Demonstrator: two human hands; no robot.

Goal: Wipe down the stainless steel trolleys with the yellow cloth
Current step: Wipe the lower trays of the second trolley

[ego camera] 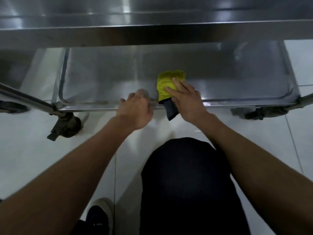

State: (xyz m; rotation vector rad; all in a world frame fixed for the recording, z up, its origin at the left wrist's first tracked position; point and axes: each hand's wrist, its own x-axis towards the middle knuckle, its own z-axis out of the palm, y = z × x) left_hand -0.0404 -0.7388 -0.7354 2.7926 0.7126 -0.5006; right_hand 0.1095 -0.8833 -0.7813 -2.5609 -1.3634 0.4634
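Note:
The stainless steel trolley has a low bottom shelf (105, 78) with a raised rim, under an upper shelf (152, 33). A yellow cloth (166, 81) with a dark grey underside lies on the bottom shelf near its front edge, its grey end hanging over the rim. My right hand (188, 99) presses flat on the cloth, fingers spread. My left hand (135, 109) rests on the shelf's front rim just left of the cloth, its fingers curled over the edge and blurred.
A black castor (67, 126) with a brake tab stands at the trolley's front left corner, another castor (257, 114) at the front right. A slanted steel tube (25, 97) runs in from the left. White floor tiles (33, 150), my dark-trousered knee (184, 175) and shoe (98, 216) are below.

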